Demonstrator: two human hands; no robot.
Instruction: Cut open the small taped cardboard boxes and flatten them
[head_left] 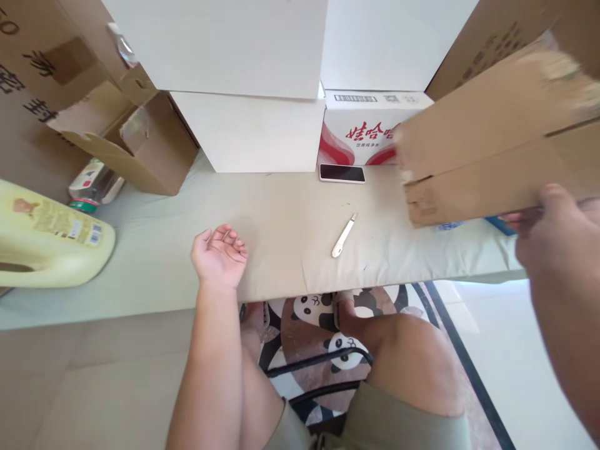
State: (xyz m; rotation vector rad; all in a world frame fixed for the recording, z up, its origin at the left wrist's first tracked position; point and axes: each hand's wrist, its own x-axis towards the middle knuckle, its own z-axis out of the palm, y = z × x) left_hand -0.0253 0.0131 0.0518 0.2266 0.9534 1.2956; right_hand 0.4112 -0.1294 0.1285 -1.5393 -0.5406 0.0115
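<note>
A brown cardboard box point(487, 144) with torn tape is raised off the table at the right. My right hand point(553, 231) grips its lower edge, thumb on the near face and the other fingers partly hidden underneath. Palm up, my left hand point(220, 253) rests on the cloth near the front edge, fingers loosely curled and apart, nothing in it. Between the two hands lies a white craft knife point(344, 235), its tip pointing away from me. Behind the knife a phone point(342, 174) with a dark screen lies flat.
White boxes point(248, 131) stand stacked at the back beside a red-and-white carton point(360, 134). On the left are an open brown box point(154, 147), a clear bottle point(91, 184) on its side and a big yellow jug point(51, 240). Something blue point(500, 225) shows under the raised box.
</note>
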